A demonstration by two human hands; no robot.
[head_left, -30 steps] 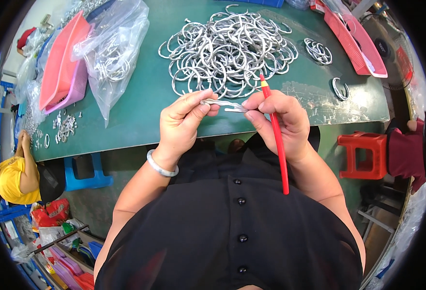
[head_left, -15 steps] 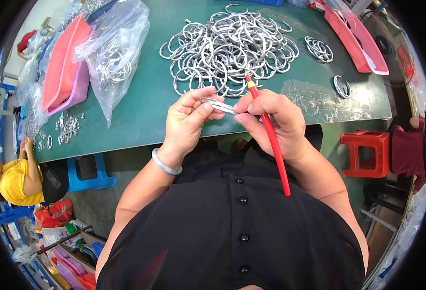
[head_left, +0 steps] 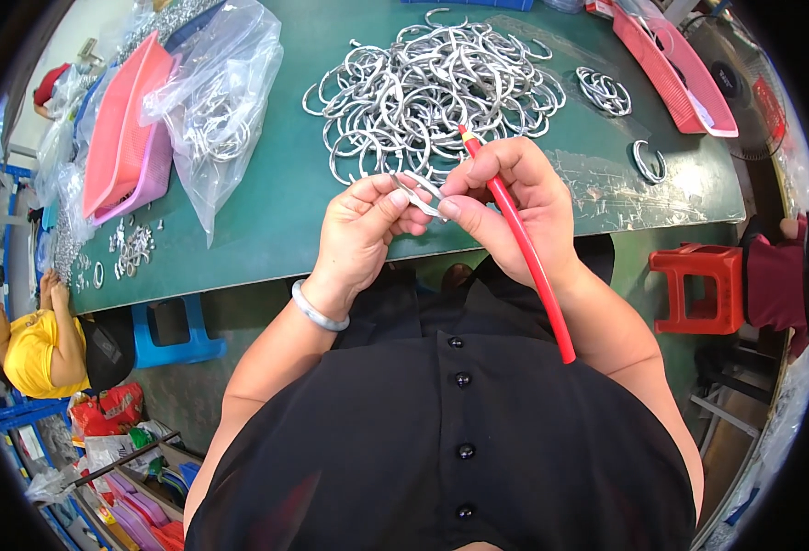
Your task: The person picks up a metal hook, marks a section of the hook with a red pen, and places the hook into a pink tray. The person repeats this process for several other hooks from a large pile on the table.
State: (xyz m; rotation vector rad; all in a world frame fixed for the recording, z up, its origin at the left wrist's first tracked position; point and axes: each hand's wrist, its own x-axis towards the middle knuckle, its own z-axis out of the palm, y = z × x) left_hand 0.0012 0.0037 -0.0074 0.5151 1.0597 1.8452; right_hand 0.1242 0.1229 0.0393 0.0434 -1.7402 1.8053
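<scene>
Between my hands, above the front edge of the green table, is a silver open ring (head_left: pixel 420 198), seen nearly edge-on. My left hand (head_left: pixel 364 225) pinches its left side between thumb and fingers. The fingertips of my right hand (head_left: pixel 517 207) are closed at its right end. A thick red pencil (head_left: pixel 530 248) with a yellow band near the tip lies across that same hand, tip pointing away from me. Just beyond my fingers, a large pile of similar silver open rings (head_left: pixel 441 87) covers the middle of the table.
A small cluster of rings (head_left: pixel 604 92) and a single ring (head_left: pixel 649 163) lie to the right. Pink baskets (head_left: pixel 124 129) and a clear plastic bag (head_left: pixel 225 110) stand at left. Blue (head_left: pixel 176 332) and red (head_left: pixel 698 286) stools flank me. A person in yellow (head_left: pixel 41 354) sits far left.
The held ring has turned, its right end now lower and its upper arm tilted up. My right hand has risen a little, and the pencil has swung to a steeper slant.
</scene>
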